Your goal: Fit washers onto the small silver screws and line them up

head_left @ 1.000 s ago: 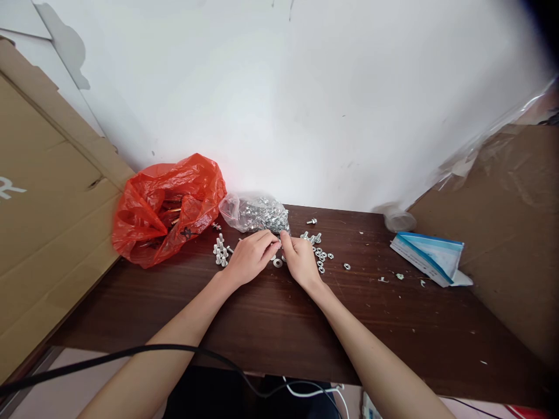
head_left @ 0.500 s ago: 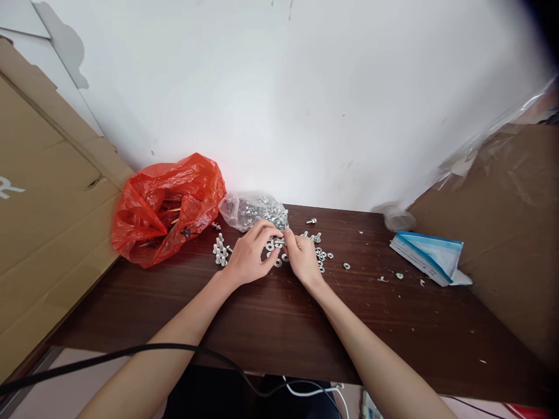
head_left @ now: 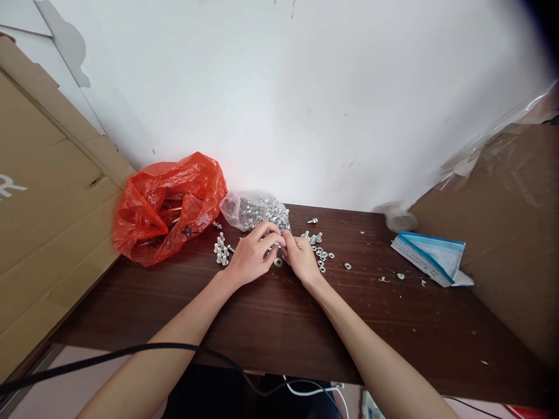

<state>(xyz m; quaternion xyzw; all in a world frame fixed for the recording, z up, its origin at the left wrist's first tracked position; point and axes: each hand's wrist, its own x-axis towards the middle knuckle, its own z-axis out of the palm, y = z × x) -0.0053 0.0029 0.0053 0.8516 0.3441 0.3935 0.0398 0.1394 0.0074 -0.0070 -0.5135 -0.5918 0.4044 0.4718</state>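
Over the middle of the brown table, my left hand is closed, fingers and thumb pinching a silver bolt. My right hand meets it at the bolt's right end, thumb and fingers pressed together. Whatever lies between those right fingertips is hidden. A flat washer shows on the table below the fingertips. Left of my left hand, several bolts stand upright in a cluster, with another bolt lying beside them. To the right of my right hand lie scattered nuts and a few bolts.
A clear bag of hardware lies behind my hands, beside a red plastic bag. Cardboard flanks the left side. On the right are a blue-white packet and a clear round container. A black cable crosses in front.
My fingers have shifted slightly around the bolt, and my left fingers now cover more of it and of the washers beneath. The view has moved very slightly.
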